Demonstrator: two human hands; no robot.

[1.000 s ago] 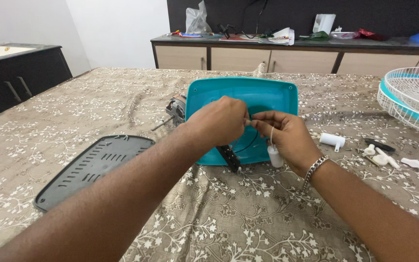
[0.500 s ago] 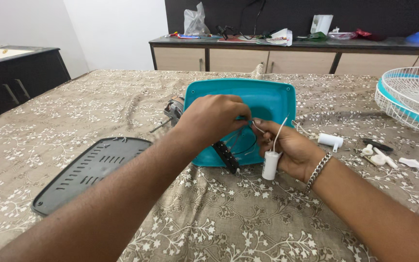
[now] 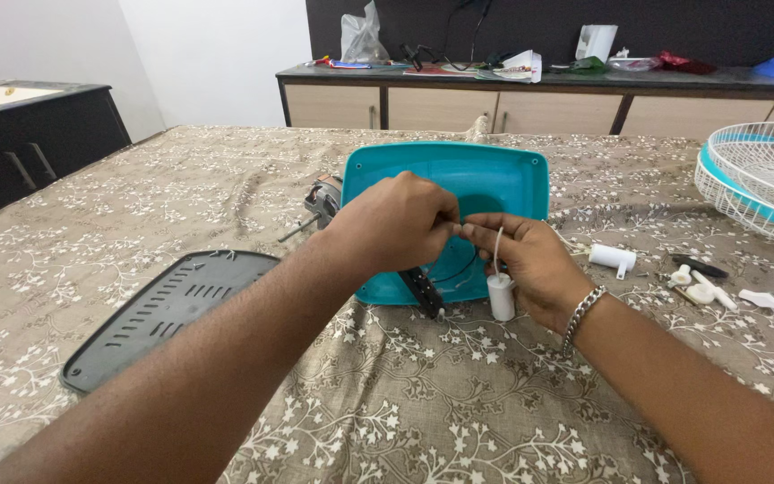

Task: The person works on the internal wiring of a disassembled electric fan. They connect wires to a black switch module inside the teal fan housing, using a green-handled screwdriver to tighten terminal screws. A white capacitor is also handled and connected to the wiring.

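Pinching thin wires between the fingertips of both hands, I have my left hand (image 3: pixel 398 222) curled over the middle of the teal plastic housing (image 3: pixel 485 184) and my right hand (image 3: pixel 530 260) meeting it from the 3 o'clock side, thumb and forefinger closed on the same strands. Both hands are closed in a fine grip, neither one spread. I hold them close together, it seems, because the wires are short and slack, and keeping them over the housing keeps the leads from being pulled taut.

From my right hand a small white cylinder (image 3: pixel 500 297), smooth like a capacitor can, hangs on its white lead just above the cloth at about 5 o'clock of the housing. A black ribbed strip (image 3: pixel 425 292) sticks out under my left wrist toward 6 o'clock; what it joins to I cannot tell.

That housing is a shallow, glossy, round-cornered tray, propped up with its hollow side facing me. A grey metal motor (image 3: pixel 322 201) with its thin shaft lies at its 9 o'clock. Further toward 8 o'clock lies a matte dark grey slotted cover (image 3: pixel 167 314), flat on the table.

The tablecloth (image 3: pixel 423 403) is a soft brownish fabric with a pale flower print. At 3 o'clock sit small white plastic parts (image 3: pixel 702 289), and beyond them a white wire fan guard (image 3: pixel 763 184) with a teal rim.
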